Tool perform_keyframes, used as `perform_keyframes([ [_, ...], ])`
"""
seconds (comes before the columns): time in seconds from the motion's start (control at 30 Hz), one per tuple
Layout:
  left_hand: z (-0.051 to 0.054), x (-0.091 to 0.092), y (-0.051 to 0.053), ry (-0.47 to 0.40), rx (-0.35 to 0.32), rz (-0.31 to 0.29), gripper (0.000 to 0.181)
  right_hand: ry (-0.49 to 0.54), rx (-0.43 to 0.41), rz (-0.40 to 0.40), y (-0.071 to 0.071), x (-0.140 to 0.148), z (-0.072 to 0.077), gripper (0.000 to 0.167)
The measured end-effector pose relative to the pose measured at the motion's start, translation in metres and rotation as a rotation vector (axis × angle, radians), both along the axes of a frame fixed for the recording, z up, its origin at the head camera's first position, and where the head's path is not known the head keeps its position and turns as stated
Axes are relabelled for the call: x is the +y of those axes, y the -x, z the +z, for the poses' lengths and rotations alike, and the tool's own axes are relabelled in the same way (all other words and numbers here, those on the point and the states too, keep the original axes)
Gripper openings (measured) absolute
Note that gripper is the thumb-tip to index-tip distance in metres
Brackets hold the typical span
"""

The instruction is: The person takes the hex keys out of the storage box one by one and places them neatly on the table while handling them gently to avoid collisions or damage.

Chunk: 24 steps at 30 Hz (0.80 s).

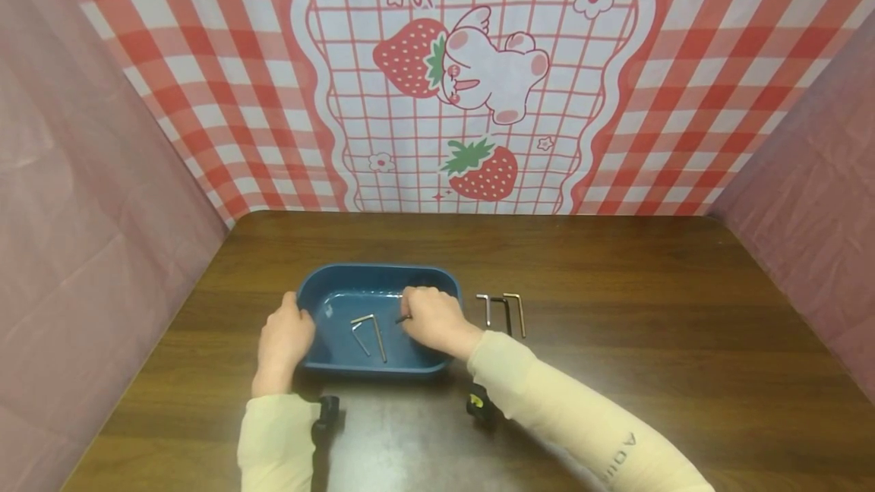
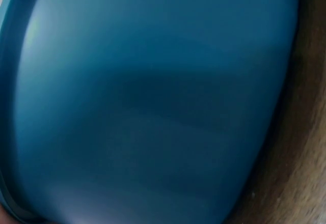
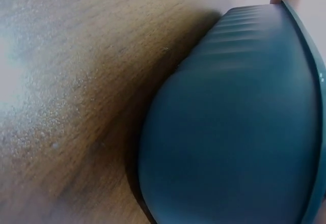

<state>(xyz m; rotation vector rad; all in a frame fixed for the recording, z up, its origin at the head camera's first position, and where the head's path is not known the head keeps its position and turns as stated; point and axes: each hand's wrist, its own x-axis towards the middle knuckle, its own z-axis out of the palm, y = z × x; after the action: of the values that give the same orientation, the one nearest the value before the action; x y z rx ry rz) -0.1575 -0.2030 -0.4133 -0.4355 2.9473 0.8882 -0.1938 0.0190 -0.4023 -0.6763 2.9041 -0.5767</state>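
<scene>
A blue rectangular tray [image 1: 379,371] with rounded corners sits left of the table's middle in the head view. Its outer wall [image 2: 153,107] fills most of the left wrist view. My left hand [image 1: 283,336] grips the tray's left rim. Over the right part of the tray, my right hand [image 1: 437,317] pinches a dark hex key [image 1: 403,319], mostly hidden by the fingers. A brass-coloured hex key [image 1: 379,340] and a smaller silver hex key [image 1: 360,340] lie on the tray floor. In the right wrist view, the tray wall [image 3: 229,132] hides the right hand's work.
Right of the tray, a silver hex key [image 1: 488,310], a black hex key [image 1: 507,313] and a brass-coloured hex key [image 1: 522,317] lie in a row on the wooden table [image 1: 649,340]. Behind the table hangs a red checked strawberry cloth [image 1: 273,97]; pink curtains [image 1: 82,249] flank it.
</scene>
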Motion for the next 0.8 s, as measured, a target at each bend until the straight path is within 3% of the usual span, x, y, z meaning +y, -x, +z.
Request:
perform_keyframes([
  [0.47,0.001,0.000,0.000,0.003,0.002,-0.004,0.045,0.012,0.025,-0.007,-0.004,0.006,0.005,0.013],
  [0.8,0.000,0.000,0.000,0.004,-0.004,-0.003,0.045,0.058,0.065,0.042,-0.004,0.014,0.006,0.010],
])
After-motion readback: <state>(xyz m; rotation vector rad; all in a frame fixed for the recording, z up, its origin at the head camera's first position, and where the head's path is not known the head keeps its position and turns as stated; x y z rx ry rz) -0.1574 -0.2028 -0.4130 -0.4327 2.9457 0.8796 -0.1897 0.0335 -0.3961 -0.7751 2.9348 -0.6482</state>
